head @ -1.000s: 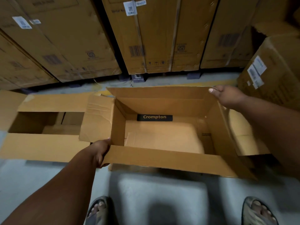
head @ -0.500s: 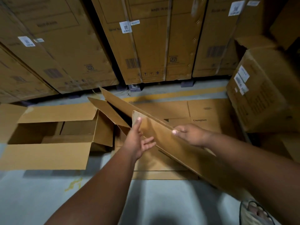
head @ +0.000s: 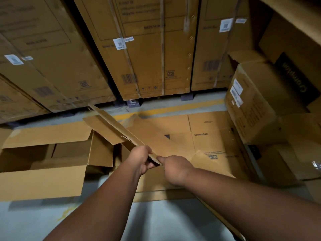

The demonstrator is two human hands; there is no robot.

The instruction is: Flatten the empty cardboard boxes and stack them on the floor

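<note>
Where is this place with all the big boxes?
Probably a warehouse or stockroom. Tall labelled cartons stand in rows on a concrete floor with a painted yellow line, and flattened boxes lie on it.

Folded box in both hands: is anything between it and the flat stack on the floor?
Nothing visible. The folded box, gripped by left hand and right hand, hangs over the flattened stack; the open box sits beside it.
</note>
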